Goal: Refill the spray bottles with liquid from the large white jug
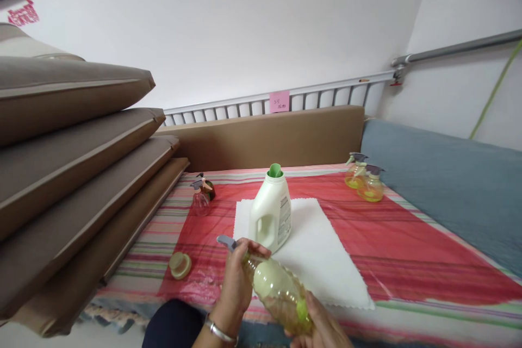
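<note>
Held tilted in front of me is a clear yellow-green spray bottle [277,291] with a grey head at its upper left end. My left hand [238,277], a silver bangle at the wrist, is closed round its neck just below the head. My right hand [324,323] grips the base, its fingers partly out of frame. Just beyond stands a white detergent jug [271,209] with a green spout and no cap on it, upright on a white scallop-edged cloth [322,261]. To the left, a pale round cap [180,265] lies on red plastic sheeting [387,244].
A pink spray bottle [200,199] and a dark bottle [210,187] stand at the back left. Two yellow spray bottles [370,187] are at the back right. Stacked brown cushions [93,174] rise on the left; a blue-covered surface [440,174] lies to the right.
</note>
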Motion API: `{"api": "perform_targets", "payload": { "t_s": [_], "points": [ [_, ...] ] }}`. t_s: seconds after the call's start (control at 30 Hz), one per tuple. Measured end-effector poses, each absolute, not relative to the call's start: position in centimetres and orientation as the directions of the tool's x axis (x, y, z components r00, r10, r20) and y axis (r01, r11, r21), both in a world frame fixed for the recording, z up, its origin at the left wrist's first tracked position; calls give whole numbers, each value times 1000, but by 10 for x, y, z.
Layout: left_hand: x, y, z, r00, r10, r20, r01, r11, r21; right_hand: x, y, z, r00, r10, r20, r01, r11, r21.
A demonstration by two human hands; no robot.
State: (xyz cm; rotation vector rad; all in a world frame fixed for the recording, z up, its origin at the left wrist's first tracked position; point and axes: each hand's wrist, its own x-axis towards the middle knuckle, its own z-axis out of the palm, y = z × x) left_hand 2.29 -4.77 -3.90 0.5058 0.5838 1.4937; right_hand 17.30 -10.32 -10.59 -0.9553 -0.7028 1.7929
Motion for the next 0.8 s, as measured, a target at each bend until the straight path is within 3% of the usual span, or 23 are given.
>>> {"api": "perform_targets", "payload": {
  "t_s": [0.23,0.37,0.43,0.7,0.8],
  "points": [
    [22,-45,-44,-39,998,-43,-737,0,676,172,-103,-105,-107,973,-205,-399,-231,-888],
    [21,-44,-42,-30,998,-64,-758,19,652,174,-104,-104,-311,902,-299,-396,-409,-822],
    [21,-45,-41,-35,997,-68,-753,18,658,174,-103,-104,-332,878,-345,-417,-465,-781],
    [25,-46,-42,-71,996,-49,-705,-15,709,162,-102,-97,-51,967,-248,-413,-246,-877],
    [24,-45,-43,-58,997,-54,-724,-5,689,164,-103,-101,-93,972,-215,-379,-234,-896]
  ]
}}
